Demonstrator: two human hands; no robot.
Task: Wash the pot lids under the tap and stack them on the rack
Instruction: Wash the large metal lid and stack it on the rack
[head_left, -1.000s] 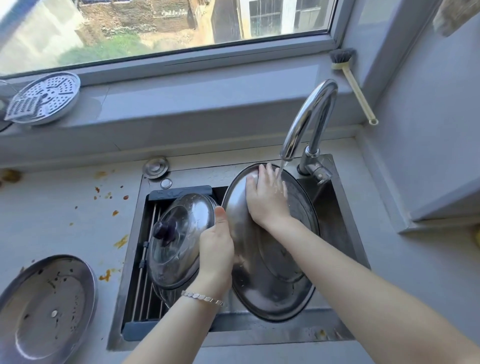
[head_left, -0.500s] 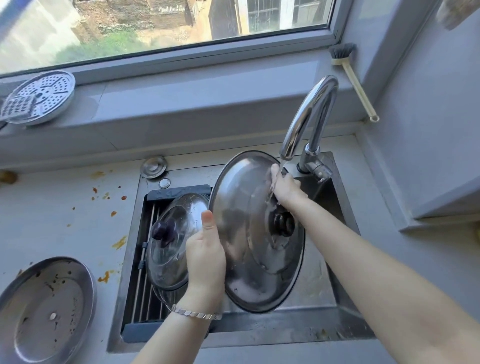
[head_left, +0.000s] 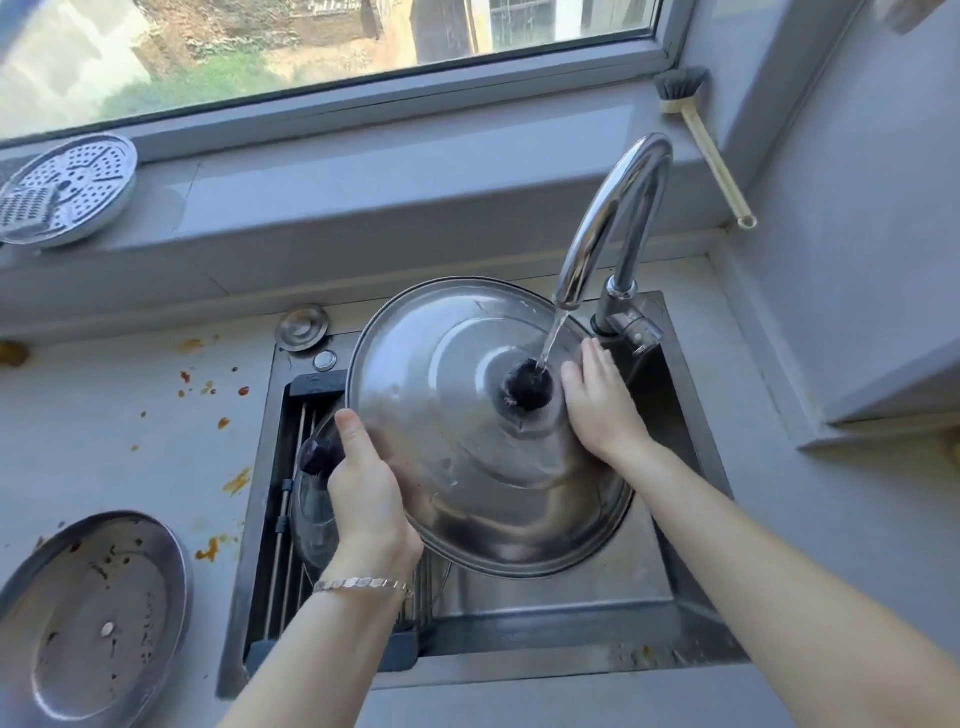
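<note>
Steel lid (head_left: 467, 441), now turned knob-up under the tap (head_left: 613, 218): left hand (head_left: 363, 488) grips its rim, right hand (head_left: 597, 405) presses flat; topside rinse begins.

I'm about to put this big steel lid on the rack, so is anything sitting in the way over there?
Yes. A glass lid already lies on the rack, partly under the left rim of the steel lid, which the left hand grips there. Nothing else visible is in the way.
</note>
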